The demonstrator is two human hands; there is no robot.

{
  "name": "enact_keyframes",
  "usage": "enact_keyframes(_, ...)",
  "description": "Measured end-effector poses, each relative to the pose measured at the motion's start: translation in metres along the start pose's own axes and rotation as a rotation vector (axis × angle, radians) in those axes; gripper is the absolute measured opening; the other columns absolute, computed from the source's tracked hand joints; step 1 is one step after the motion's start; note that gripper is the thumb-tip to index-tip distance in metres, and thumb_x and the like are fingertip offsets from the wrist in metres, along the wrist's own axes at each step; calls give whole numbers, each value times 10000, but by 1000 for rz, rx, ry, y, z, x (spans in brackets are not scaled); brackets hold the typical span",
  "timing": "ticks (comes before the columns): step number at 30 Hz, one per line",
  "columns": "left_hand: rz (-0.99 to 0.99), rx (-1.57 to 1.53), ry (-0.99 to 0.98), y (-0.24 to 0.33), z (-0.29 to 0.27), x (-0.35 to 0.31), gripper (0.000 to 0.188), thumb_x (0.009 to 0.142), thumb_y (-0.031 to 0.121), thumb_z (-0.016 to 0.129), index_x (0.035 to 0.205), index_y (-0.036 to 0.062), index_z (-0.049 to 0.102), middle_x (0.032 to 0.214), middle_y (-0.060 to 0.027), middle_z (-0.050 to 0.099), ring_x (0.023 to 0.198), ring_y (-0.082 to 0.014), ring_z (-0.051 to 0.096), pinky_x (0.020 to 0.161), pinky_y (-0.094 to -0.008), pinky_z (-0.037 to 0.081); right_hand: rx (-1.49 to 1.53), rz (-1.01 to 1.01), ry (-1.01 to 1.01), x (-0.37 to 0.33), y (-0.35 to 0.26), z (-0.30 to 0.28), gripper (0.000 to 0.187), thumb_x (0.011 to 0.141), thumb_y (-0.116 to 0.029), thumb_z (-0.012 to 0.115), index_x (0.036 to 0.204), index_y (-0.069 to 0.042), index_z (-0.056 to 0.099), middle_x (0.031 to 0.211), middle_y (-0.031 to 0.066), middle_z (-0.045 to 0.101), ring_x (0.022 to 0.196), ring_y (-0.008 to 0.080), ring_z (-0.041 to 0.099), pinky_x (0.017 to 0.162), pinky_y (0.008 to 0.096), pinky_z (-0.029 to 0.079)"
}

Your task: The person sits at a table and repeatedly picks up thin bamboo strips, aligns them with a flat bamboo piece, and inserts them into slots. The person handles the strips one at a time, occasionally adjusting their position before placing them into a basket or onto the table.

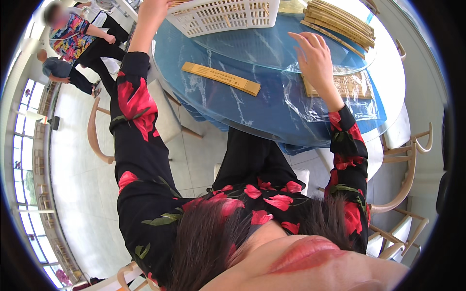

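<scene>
My left hand (151,22) reaches to the top edge of the view, by the left end of a white slotted plastic basket (228,24). Its fingers are mostly out of sight, so what they hold or touch is hidden. Thin wooden sticks that look like chopsticks show through the basket's slots. My right hand (314,60) is open over the table, fingers apart and nothing in them. Between my hands a flat tan paper sleeve (221,77) with printing lies on the tabletop. Close to my right wrist is a clear plastic bag (357,104) with tan sleeves (359,86) inside.
A pile of long tan sleeves (340,24) lies at the far right of the round blue marbled table (179,92), whose raised glass disc (238,46) bears the basket. Wooden chairs (99,131) stand around. Two people (80,39) are at the far left.
</scene>
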State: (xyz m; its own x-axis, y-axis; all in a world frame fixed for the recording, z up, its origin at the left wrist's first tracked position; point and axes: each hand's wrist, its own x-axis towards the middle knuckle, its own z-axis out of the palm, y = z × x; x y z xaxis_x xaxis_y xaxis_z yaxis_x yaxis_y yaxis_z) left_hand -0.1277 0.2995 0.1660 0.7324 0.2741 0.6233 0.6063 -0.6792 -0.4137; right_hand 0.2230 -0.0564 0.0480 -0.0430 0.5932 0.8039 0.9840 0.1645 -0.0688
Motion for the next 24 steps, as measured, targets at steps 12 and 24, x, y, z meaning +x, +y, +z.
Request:
enact_keyframes(12,-98,153,-140,-11,-1,15,139,773,131,692,732,-2,698,770,-256,664,785,-433,687,708,-522,544,144,-12,-97,-21,-3,25,284,909,-94,677,1181,-153,728,1123,40,641,1128,281,588,931,444,498)
enact_keyframes(24,-834,-401,411,152,-130,-151,203,1055,159,558,1005,19,696,901,-92,712,751,-224,643,679,-348,497,488,22,-221,-13,-50,16,297,973,-162,671,1259,-87,695,1073,100,686,1025,309,638,928,404,525)
